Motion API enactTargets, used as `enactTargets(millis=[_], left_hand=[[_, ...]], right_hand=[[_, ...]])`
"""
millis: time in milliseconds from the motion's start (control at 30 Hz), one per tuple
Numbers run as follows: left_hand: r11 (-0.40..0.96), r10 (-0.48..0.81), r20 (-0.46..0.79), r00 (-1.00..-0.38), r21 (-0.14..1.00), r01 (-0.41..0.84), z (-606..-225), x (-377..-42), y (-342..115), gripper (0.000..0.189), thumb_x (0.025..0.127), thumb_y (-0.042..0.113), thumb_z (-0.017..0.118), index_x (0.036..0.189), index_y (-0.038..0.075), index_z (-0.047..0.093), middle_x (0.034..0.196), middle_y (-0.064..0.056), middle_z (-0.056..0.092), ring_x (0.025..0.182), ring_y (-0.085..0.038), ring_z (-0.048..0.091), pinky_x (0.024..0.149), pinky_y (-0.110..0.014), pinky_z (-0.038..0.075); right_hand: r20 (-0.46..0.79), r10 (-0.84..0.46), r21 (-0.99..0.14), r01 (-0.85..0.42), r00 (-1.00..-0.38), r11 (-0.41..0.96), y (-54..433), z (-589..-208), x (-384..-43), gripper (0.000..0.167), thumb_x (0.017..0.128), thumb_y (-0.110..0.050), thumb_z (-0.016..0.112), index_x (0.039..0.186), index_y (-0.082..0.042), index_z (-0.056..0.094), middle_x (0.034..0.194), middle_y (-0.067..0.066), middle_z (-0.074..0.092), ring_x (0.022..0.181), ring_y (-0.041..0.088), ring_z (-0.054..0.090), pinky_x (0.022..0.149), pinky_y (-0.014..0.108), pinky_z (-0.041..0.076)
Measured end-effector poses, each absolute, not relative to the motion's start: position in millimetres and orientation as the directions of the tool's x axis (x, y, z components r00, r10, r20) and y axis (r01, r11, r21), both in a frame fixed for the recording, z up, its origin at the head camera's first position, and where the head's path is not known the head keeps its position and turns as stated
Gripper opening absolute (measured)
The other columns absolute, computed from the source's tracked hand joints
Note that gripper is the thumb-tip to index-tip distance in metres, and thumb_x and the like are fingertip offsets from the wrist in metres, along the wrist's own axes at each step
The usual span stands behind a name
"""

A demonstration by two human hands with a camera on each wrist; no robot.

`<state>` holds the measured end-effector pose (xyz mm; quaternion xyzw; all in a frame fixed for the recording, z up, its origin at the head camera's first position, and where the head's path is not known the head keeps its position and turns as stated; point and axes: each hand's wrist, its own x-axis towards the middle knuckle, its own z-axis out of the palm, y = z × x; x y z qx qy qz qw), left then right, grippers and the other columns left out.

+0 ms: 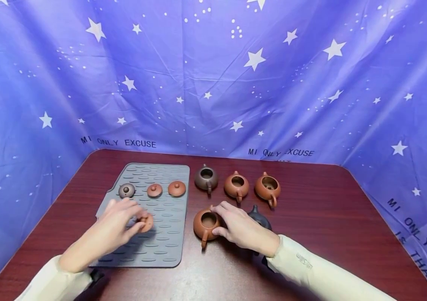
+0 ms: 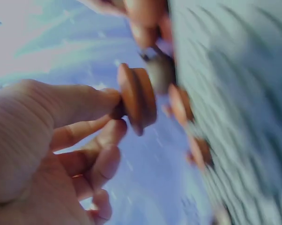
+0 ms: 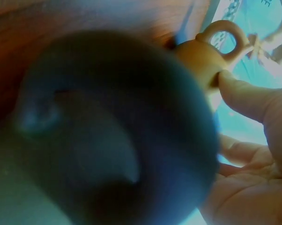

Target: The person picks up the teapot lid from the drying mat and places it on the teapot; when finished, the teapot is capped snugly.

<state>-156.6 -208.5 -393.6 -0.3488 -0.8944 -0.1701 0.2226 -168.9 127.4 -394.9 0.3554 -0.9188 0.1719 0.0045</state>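
Note:
My left hand (image 1: 113,223) pinches a small reddish-brown teapot lid (image 2: 143,101) by its knob, holding it above the grey mat. In the left wrist view the lid is turned on edge, its underside facing away from the fingers. My right hand (image 1: 241,225) grips an uncovered reddish-brown teapot (image 1: 199,225) on the table by the right side of its body, thumb toward the near side. Its looped handle points at me. A black teapot (image 1: 259,217) stands just right of that hand, partly hidden by it; in the right wrist view it looms large and blurred.
On the grey mat (image 1: 166,242) lie a dark brown lid (image 1: 126,191) and two reddish-brown lids, one mid-mat (image 1: 154,191), one near the right edge (image 1: 176,189). Behind my right hand stand three uncovered teapots: dark brown (image 1: 200,180), reddish-brown (image 1: 230,188) and another reddish-brown (image 1: 260,191).

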Motion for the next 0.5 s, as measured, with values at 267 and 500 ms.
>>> enactTargets(millis=[267,500], left_hand=[[0.548,0.632,0.545,-0.551,0.188,0.815,-374.1,-172.8,-140.1,0.016,0.075,0.012,0.076,0.085,0.018,0.065,0.084,0.01,0.056,0.079,-0.008,0.047,0.07,-0.034,0.025],[0.513,0.683,0.499,-0.533,0.193,0.837,-378.8,-182.8,-106.0,0.015,0.078,0.015,0.075,0.087,0.017,0.064,0.085,0.008,0.056,0.079,-0.009,0.046,0.073,-0.035,0.027]], right_hand=[[0.123,-0.651,-0.321,-0.651,-0.749,0.688,126.6,-395.3,-170.2,0.05,0.086,-0.027,0.07,0.126,-0.003,0.054,0.115,0.005,0.055,0.097,0.014,0.056,0.082,0.033,0.047],[0.079,-0.633,-0.318,-0.622,-0.77,0.716,126.8,-392.2,-168.7,0.051,0.086,-0.028,0.07,0.128,-0.005,0.053,0.114,0.003,0.055,0.092,0.011,0.056,0.078,0.029,0.047]])
